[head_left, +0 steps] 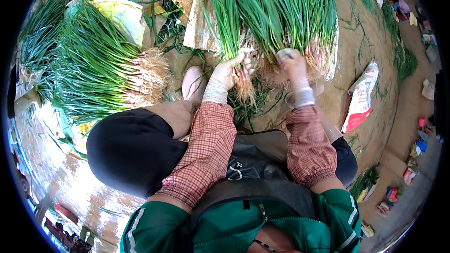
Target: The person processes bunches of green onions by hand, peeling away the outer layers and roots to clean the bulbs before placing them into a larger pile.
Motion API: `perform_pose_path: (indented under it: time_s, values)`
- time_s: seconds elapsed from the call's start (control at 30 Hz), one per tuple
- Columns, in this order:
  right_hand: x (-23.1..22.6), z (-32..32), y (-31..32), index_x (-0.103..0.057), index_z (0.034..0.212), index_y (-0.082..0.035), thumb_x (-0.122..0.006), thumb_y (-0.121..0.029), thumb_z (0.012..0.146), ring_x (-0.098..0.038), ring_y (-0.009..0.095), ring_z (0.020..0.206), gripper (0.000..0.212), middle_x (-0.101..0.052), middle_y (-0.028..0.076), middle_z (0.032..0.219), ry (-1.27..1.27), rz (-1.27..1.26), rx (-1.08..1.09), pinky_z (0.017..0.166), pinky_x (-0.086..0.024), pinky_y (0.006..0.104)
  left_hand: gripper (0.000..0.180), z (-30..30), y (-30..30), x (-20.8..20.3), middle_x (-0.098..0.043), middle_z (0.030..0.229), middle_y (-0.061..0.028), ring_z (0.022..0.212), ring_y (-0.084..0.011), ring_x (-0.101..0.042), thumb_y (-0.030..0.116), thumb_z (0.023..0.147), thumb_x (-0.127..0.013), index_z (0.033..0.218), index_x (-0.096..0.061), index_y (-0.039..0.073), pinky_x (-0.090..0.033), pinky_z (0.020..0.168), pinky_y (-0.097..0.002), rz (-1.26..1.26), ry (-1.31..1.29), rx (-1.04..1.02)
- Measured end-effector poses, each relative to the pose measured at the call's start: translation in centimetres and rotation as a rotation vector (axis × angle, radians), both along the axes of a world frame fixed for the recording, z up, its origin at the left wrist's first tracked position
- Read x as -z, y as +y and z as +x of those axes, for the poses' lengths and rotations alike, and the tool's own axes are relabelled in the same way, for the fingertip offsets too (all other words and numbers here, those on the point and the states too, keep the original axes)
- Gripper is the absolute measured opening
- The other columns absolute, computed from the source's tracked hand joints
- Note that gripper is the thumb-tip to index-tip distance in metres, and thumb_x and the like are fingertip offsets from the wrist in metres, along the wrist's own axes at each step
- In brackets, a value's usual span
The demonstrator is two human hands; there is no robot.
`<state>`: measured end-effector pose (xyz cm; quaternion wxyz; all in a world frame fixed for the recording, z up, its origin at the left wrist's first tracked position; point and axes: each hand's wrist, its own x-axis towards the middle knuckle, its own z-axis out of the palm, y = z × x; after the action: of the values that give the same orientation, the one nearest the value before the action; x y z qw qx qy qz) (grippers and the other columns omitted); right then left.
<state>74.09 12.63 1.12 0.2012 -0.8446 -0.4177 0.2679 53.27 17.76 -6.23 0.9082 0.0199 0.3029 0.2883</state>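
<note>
My left hand (229, 72), in a pale glove, is closed around a small bunch of spring onions (229, 28) just above the roots. Its pinkish roots (243, 86) hang below the fingers, and the green leaves point away from me. To the right, my right hand (294, 67), also gloved and blurred by motion, has its fingers curled at the root end of the large spring onion pile (290, 9). The stems at its fingertips are partly hidden. That pile lies with leaves away from me and roots toward me.
Another stack of spring onions (93, 61) lies at left, roots facing right. A white and red plastic sack (362, 96) rests on the floor at right. Loose leaves are scattered between my feet, near a pink shoe (193, 84). Cardboard (201, 23) sits beside the pile.
</note>
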Motion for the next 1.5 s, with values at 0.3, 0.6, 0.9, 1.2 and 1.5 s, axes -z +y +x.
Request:
perform_pose_path:
  time_s: [0.3, 0.6, 0.9, 1.2, 1.5]
  values:
    - [2.4, -2.5, 2.1, -0.064, 0.099, -0.008, -0.051, -0.038, 0.092, -0.065, 0.023, 0.085, 0.033, -0.066, 0.010, 0.099, -0.626, -0.429, -0.253, 0.077, -0.051, 0.0374, 0.016, 0.5, -0.7, 3.0, -0.063, 0.070, -0.0093, 0.048, -0.0197, -0.055, 0.010, 0.082, -0.066, 0.095, -0.065, 0.000, -0.047, 0.040, -0.0339, 0.110, 0.291, 0.043]
    - [1.8, -1.0, 0.3, -0.064, 0.110, -0.006, -0.055, -0.020, 0.090, -0.063, 0.023, 0.082, 0.026, -0.068, 0.010, 0.096, 0.410, -0.086, 0.164, 0.076, -0.048, 0.0368, 0.024, -0.4, -0.8, 9.4, -0.067, 0.074, -0.0095, 0.063, -0.0190, -0.063, 0.013, 0.068, -0.073, 0.087, -0.064, 0.001, -0.051, 0.061, -0.0314, 0.105, 1.082, 0.079]
    - [3.1, -0.3, 0.3, -0.066, 0.094, -0.002, -0.061, -0.024, 0.086, -0.062, 0.025, 0.077, 0.024, -0.064, 0.015, 0.085, -0.171, -0.066, -0.093, 0.075, -0.050, 0.0354, 0.042, 4.5, -0.9, 10.9, -0.069, 0.092, -0.0110, 0.083, -0.0234, -0.067, 0.034, 0.061, -0.082, 0.090, -0.069, 0.006, -0.053, 0.077, -0.0332, 0.185, 1.268, 0.469]
    - [5.7, 0.5, 0.9, -0.065, 0.096, 0.001, -0.061, -0.030, 0.088, -0.060, 0.021, 0.069, 0.032, -0.065, 0.010, 0.078, 0.152, 0.023, 0.093, 0.066, -0.049, 0.0350, 0.026, 2.8, -0.4, 7.8, -0.065, 0.073, -0.0069, 0.055, -0.0177, -0.056, 0.014, 0.073, -0.075, 0.092, -0.065, 0.000, -0.046, 0.051, -0.0300, 0.143, 0.781, 0.232]
    - [4.4, -1.2, 2.1, -0.065, 0.096, 0.001, -0.062, -0.021, 0.085, -0.058, 0.016, 0.062, 0.024, -0.063, 0.009, 0.072, 0.639, 0.276, 0.236, 0.059, -0.046, 0.0316, 0.028, 0.8, 0.2, 2.8, -0.067, 0.093, -0.0060, 0.084, -0.0161, -0.064, 0.009, 0.085, -0.062, 0.112, -0.060, 0.002, -0.050, 0.059, -0.0284, 0.117, 0.239, 0.058]
